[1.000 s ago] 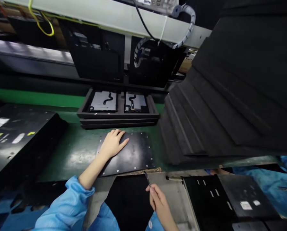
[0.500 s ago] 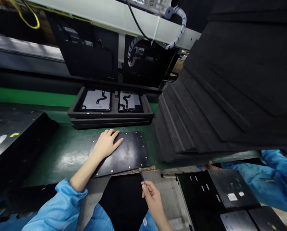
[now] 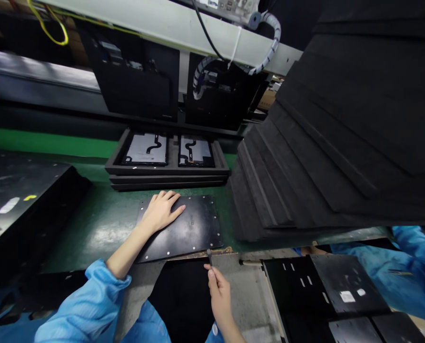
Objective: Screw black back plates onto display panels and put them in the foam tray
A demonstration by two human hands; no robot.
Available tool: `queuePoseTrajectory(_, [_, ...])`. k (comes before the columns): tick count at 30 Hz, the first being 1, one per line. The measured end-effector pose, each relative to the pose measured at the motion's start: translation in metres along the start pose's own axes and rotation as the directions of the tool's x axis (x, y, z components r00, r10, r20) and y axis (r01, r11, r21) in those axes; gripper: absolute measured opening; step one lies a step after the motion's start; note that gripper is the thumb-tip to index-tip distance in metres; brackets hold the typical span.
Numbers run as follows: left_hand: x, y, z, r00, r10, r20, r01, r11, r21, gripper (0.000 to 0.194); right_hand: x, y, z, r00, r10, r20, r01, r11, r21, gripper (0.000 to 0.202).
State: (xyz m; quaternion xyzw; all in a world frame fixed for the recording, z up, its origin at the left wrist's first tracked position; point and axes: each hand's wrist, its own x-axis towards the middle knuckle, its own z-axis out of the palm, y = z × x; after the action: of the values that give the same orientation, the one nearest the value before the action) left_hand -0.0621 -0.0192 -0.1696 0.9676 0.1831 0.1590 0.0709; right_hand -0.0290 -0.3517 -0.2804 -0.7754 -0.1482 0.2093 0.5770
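Head view shows the left hand point(image 3: 161, 211) lying flat, its fingers a little apart, upon a black plate point(image 3: 194, 232) with small light spots along its edges. This plate rests on the green table point(image 3: 101, 233), at the near edge. The right hand point(image 3: 220, 291) is closed around a thin dark tool point(image 3: 210, 257); its tip is at the plate's near edge, but whether they touch, one cannot tell. Behind the plate stands a foam tray point(image 3: 169, 171) holding two flat panels point(image 3: 146, 146).
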Motion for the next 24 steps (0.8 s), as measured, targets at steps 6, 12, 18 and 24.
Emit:
queuePoseTrajectory(6, [0.0, 0.001, 0.0, 1.0, -0.021, -0.007, 0.021, 1.0, -0.007, 0.053, 0.0, 0.0, 0.0, 0.999, -0.031, -0.022, 0.031, 0.999, -0.011, 0.071])
queuePoseTrajectory(12, [0.0, 0.004, -0.005, 0.999, -0.04, -0.001, 0.04, 0.999, -0.016, 0.051, 0.004, -0.007, 0.003, 0.999, -0.023, 0.026, 0.024, 0.999, -0.039, 0.072])
queuePoseTrajectory(18, [-0.006, 0.001, 0.001, 0.999, -0.023, -0.024, 0.022, 0.999, -0.03, 0.054, 0.008, -0.03, -0.028, 0.993, 0.003, 0.121, 0.013, 0.991, -0.133, 0.063])
queuePoseTrajectory(24, [-0.025, 0.021, 0.027, 0.962, 0.034, -0.271, -0.081, 0.983, -0.165, 0.069, 0.005, -0.058, -0.04, 0.994, -0.013, 0.11, 0.089, 0.683, -0.725, 0.035])
